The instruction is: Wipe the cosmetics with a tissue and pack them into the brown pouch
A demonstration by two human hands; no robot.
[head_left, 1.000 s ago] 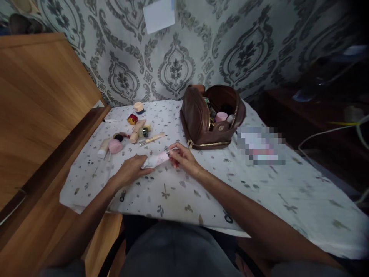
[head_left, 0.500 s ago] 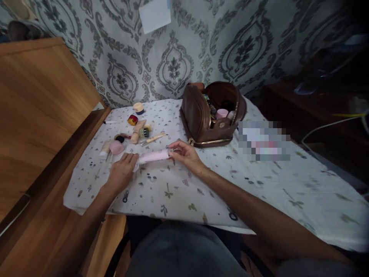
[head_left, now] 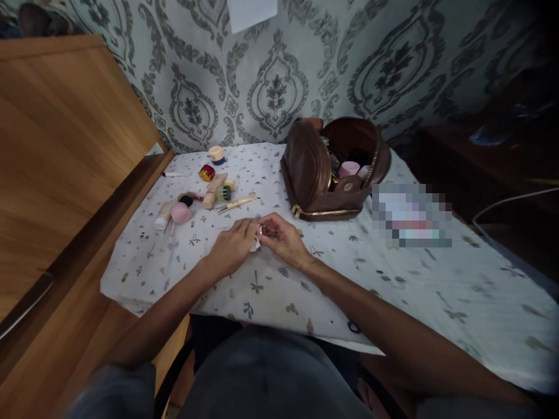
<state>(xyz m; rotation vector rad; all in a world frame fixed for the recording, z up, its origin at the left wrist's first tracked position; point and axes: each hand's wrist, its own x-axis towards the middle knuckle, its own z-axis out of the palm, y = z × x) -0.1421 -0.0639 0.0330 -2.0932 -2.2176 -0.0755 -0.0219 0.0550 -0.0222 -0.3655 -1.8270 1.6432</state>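
Observation:
Over the cloth-covered table, my left hand (head_left: 233, 244) is closed round a white tissue (head_left: 255, 244) that shows below its fingertips. My right hand (head_left: 286, 241) touches it, curled with its fingertips on a small shiny end of the pink tube. The rest of the tube is hidden by my left hand. Behind the hands lie brushes (head_left: 238, 203), a beige tube (head_left: 213, 192), a green-lidded jar (head_left: 224, 193) and a pink sponge (head_left: 181, 213).
An open brown bag (head_left: 323, 174) holding cosmetics stands behind and right of my hands. A red-and-gold jar (head_left: 207, 173) and a cream-lidded jar (head_left: 216, 155) sit at the back left. A wooden panel (head_left: 74, 145) borders the left side.
My left hand has slid right along the pink tube up to my right hand, taking the tissue along and covering the tube. The view has shifted slightly.

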